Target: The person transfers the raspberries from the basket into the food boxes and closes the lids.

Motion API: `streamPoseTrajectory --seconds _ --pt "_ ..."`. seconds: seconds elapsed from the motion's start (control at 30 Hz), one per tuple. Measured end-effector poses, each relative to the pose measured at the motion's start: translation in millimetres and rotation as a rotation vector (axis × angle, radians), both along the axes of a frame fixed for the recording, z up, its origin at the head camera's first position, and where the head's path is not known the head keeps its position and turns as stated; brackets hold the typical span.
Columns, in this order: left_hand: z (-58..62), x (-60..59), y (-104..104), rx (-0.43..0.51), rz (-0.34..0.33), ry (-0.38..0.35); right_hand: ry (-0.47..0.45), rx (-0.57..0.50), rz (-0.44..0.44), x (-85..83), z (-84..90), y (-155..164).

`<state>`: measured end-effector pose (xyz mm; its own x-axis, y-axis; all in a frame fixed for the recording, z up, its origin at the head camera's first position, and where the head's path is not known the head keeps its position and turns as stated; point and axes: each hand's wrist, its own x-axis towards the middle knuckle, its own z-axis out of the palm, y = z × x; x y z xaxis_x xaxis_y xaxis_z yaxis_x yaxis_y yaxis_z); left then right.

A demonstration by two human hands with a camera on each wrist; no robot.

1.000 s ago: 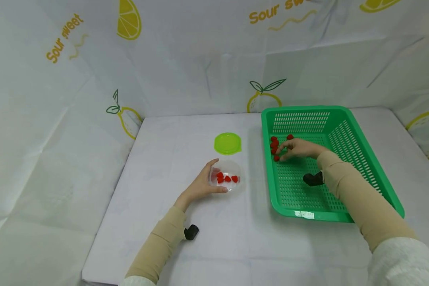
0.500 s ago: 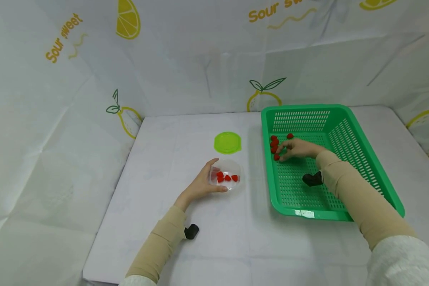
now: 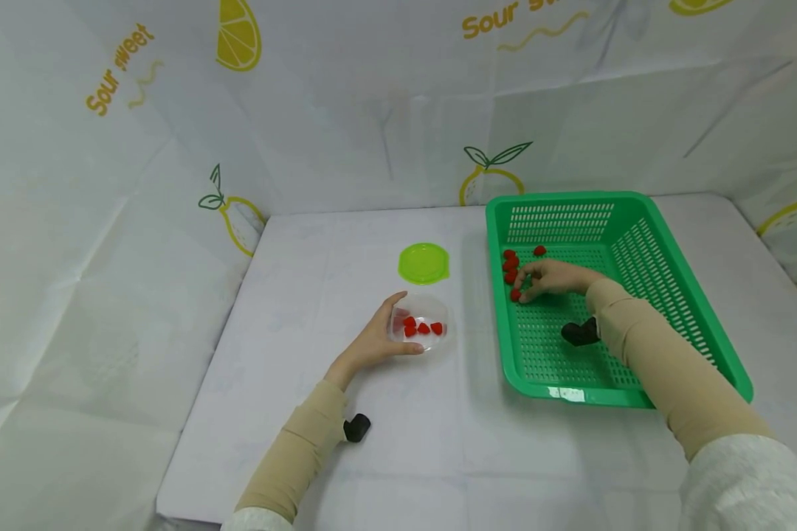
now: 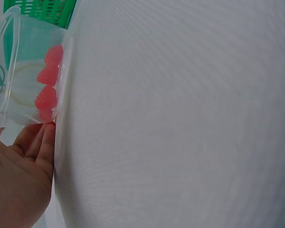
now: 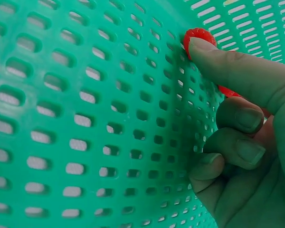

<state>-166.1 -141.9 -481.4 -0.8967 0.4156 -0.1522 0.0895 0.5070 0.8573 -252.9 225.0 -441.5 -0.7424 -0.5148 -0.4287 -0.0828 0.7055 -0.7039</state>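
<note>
The person's right hand (image 3: 550, 279) is down inside the green basket (image 3: 677, 287), at the little heap of red raspberries (image 3: 510, 264) along its left wall. From the right wrist view the thumb tip presses on one raspberry (image 5: 198, 38) while the other fingers (image 5: 240, 118) are curled in beside it; another bit of red shows under them, but I cannot tell whether a berry is truly pinched yet. The left hand (image 3: 374, 341) cups the near left side of the clear plastic cup (image 3: 420, 330) on the table (image 3: 305, 280), fingers wrapped round its wall, steadying it; a few raspberries already lie in it. The green lid (image 3: 423, 263) rests just beyond the cup.

So this looks like the picking stage. I'd judge the next move needs a firm pinch on one berry, a lift clear of the basket wall, and a carry left to the cup.
</note>
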Motion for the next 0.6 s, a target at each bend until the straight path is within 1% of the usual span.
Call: streamPoseTrajectory --seconds 0.13,0.3,0.53,0.57,0.6 --pt "-0.6 -0.4 0 -0.004 0.006 -0.008 -0.018 0.01 -0.003 -0.5 2.1 1" --pt "-1.8 -0.7 0 0.001 0.008 -0.008 -0.028 0.016 -0.003 -0.7 8.8 2" --pt "-1.1 -0.4 0 -0.004 0.006 0.0 -0.035 -0.016 -0.019 1.4 25.4 5" --pt "4.4 1.5 1 -0.005 0.004 -0.011 -0.03 -0.021 -0.023 1.9 28.2 5" --pt "4.9 1.8 1 -0.002 0.003 -0.011 -0.029 -0.029 -0.024 2.3 31.1 5"
